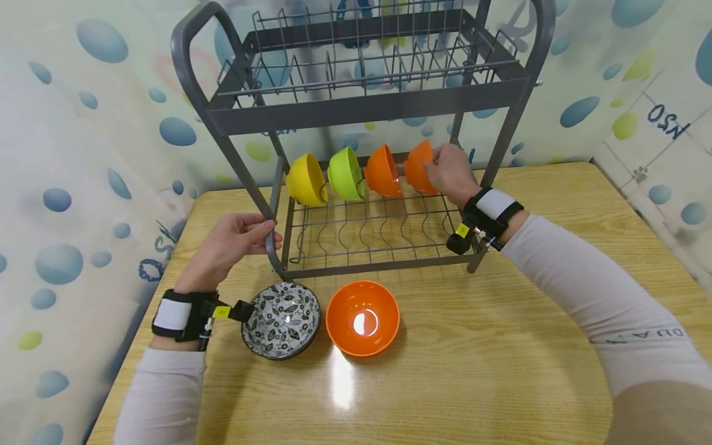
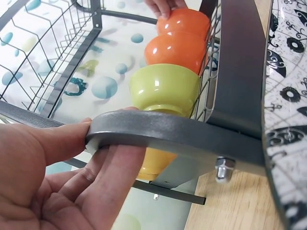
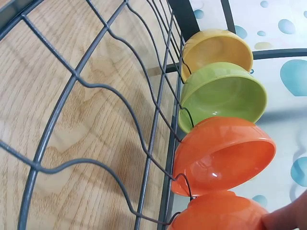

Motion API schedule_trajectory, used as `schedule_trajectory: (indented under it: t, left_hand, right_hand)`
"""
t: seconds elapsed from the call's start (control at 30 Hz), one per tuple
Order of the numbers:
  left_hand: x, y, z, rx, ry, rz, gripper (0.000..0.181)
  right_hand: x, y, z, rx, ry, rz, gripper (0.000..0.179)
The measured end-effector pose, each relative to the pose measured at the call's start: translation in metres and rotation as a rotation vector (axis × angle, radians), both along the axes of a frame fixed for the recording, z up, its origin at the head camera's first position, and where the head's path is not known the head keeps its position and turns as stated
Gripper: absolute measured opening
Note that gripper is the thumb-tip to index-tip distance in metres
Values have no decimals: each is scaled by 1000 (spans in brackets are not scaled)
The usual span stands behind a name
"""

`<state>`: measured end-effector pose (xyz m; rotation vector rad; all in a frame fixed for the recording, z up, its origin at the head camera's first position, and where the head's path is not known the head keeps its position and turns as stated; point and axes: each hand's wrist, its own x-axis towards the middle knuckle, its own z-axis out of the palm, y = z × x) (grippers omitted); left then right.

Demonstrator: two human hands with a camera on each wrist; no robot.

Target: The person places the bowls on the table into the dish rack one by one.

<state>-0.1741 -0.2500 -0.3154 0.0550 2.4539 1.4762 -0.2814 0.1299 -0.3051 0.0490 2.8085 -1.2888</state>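
My right grip (image 1: pixel 452 174) holds end orange bowl (image 1: pixel 418 167) on rack (image 1: pixel 356 111); left grip (image 1: pixel 230 242) clamps rack leg. Risk: bowl slips off wire, knocks neighbour (image 1: pixel 382 172).

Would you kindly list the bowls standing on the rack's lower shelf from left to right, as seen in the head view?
yellow bowl → green bowl → first orange bowl → second orange bowl, which the right hand holds.
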Motion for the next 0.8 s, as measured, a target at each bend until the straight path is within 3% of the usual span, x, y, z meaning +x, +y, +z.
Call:
schedule_trajectory:
  t: [0.33, 0.8]
  left_hand:
    - [1, 0, -1, 4, 5, 5, 49]
    - [0, 1, -3, 14, 26, 8, 47]
  right_hand:
    - [0, 4, -6, 160, 184, 72, 28]
    - [1, 7, -2, 277, 206, 128, 32]
